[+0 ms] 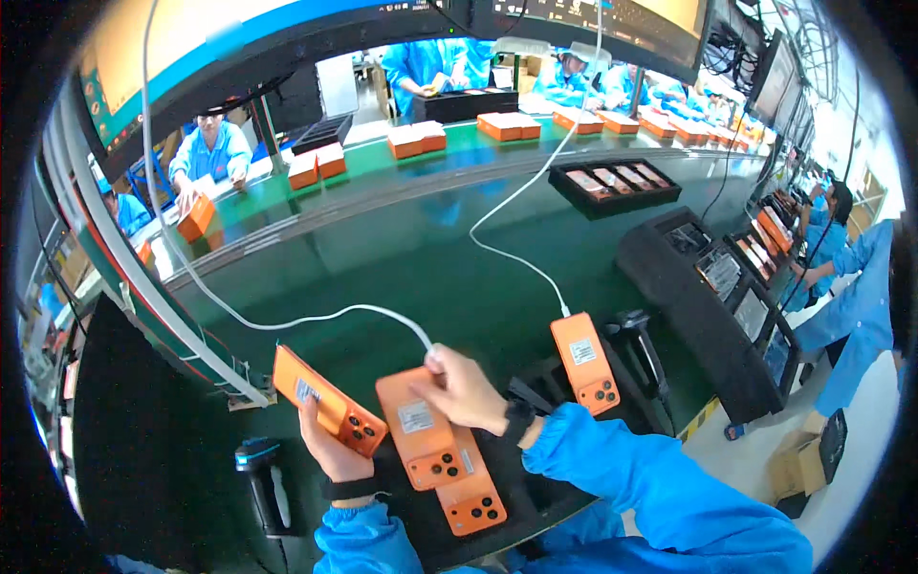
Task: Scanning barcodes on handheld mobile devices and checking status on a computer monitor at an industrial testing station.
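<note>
While an orange phone (335, 407) is gripped in L hand (335, 450), the end of a white cable (363, 307) is pinched by R hand (464, 387).
Under R hand, 2nd phone (421, 442) is laid partly over 3rd phone (470, 496); beyond, flat items (617, 182) are held in blk tray (636, 203) & in blk slotted case (660, 273), R side.

Lower phone (473, 505) partly hidden (upper phone (415, 430) atop); left monitor (335, 21) cropped.

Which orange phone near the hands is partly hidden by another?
The lowest phone: the middle phone, at the right hand, hides its upper part. No phone covers the left phone in the left hand or the cabled phone.
</note>
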A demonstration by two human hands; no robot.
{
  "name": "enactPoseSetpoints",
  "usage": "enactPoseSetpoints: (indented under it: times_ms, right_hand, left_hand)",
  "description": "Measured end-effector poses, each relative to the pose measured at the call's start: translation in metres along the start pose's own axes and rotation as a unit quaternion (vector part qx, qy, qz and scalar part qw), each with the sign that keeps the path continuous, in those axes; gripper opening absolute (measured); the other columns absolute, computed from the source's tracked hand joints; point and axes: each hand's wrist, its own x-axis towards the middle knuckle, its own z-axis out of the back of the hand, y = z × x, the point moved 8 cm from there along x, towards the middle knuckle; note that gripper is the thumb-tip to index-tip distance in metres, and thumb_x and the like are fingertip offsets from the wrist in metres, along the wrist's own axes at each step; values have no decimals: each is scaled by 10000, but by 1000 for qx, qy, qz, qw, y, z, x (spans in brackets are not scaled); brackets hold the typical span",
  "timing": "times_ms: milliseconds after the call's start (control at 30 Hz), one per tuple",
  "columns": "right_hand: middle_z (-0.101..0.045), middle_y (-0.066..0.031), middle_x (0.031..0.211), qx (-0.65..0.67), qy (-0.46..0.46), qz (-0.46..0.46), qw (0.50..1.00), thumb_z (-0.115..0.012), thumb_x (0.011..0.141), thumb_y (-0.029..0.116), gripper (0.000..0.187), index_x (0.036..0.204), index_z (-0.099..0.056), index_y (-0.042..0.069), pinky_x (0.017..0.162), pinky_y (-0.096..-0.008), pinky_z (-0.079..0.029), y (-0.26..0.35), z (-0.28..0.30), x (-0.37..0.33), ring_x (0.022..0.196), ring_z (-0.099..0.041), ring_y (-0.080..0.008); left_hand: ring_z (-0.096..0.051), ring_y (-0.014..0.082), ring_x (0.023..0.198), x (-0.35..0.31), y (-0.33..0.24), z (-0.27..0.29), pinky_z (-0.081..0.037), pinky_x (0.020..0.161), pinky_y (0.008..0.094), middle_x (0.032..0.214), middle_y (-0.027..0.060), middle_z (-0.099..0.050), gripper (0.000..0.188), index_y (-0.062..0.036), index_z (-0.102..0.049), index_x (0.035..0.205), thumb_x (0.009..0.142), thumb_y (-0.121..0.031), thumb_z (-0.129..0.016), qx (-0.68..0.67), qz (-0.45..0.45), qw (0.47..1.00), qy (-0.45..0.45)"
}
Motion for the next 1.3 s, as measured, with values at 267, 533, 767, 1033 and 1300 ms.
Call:
enactPoseSetpoints:
  times_ms: [267,533,767,1033,1300]
  right_hand:
    - [-317,-20,707,-31,0,-69,997,-690,854,209,359,795,-368,63,536,-297,-322,1,107,-33,637,-318,-122]
    - [-406,-47,651,-184,-51,-8,981,-738,771,141,264,844,-505,41,550,-330,-339,4,117,-46,603,-402,-223]
    - [-655,-167,1074,165,29,-81,983,-615,927,176,241,909,-459,-6,818,-308,-498,14,85,-21,948,-618,-149]
    - [-554,-37,921,196,97,-57,974,-637,910,115,302,881,-337,97,645,-213,-410,4,15,-6,834,-513,-65]
    - [-499,4,789,249,-5,-4,968,-728,830,97,389,847,-339,104,612,-226,-436,-27,26,-31,718,-518,-46]
  left_hand:
    - [-584,137,828,-2,-2,-13,-476,726,294,907,-2,-576,336,-108,-569,1111,899,-368,-565,12,12,999,39]
    - [-578,130,904,-14,-5,-29,-451,807,282,992,41,-606,245,-23,-580,1092,918,-191,-543,102,-23,990,94]
    - [-580,118,903,-32,4,-63,-462,820,249,1023,45,-618,275,32,-535,1149,912,-105,-556,205,-26,961,185]
    - [-599,120,893,-36,19,-53,-497,753,270,1001,77,-634,184,9,-557,1050,905,-95,-604,308,-112,911,250]
    - [-580,110,882,-73,19,-79,-485,746,266,970,73,-620,279,24,-533,1134,938,-168,-580,328,-151,877,317]
